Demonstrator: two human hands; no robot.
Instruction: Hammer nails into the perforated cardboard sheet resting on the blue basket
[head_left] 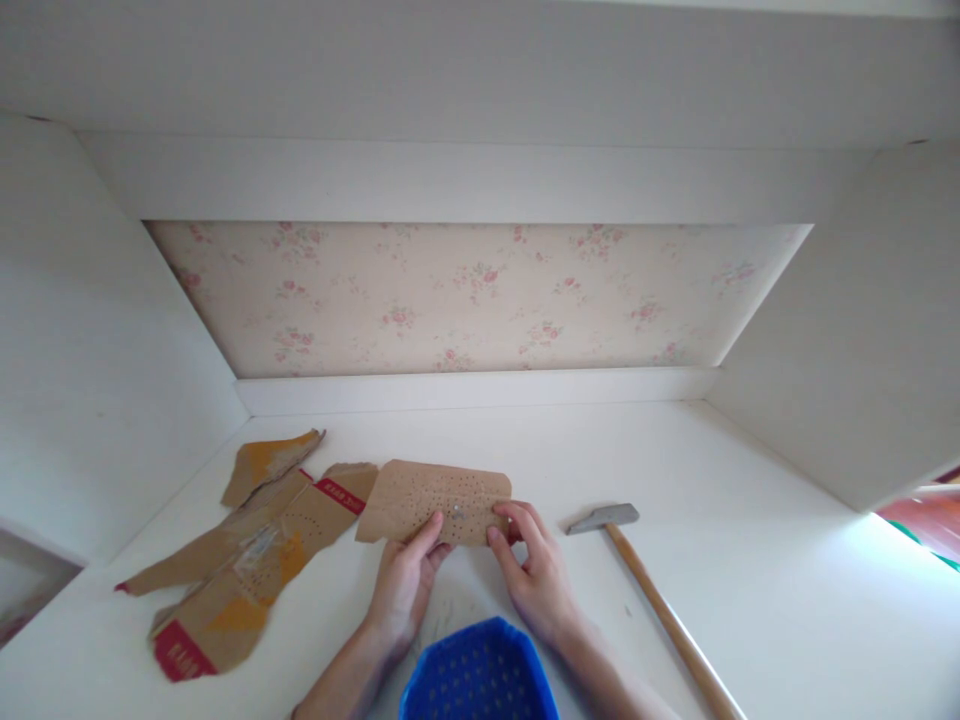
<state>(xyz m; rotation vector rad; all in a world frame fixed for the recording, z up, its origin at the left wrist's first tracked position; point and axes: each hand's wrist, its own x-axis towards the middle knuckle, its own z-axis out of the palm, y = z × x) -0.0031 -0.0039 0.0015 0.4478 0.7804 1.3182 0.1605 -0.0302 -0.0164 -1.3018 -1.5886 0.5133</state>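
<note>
A small brown cardboard piece (431,495) dotted with many holes lies on the white desk (750,560). My left hand (405,585) pinches its near edge from below, thumb on top. My right hand (536,570) grips its right near corner with curled fingers. A small metal thing, perhaps a nail (456,513), sits on the cardboard between my two thumbs. A hammer (645,585) with a wooden handle lies on the desk just to the right of my right hand, its grey head pointing left.
Torn cardboard scraps (247,560) with red and yellow print lie at the left. A blue perforated basket (480,675) stands at the near edge between my forearms. White side walls and a flowered back panel (480,300) enclose the desk.
</note>
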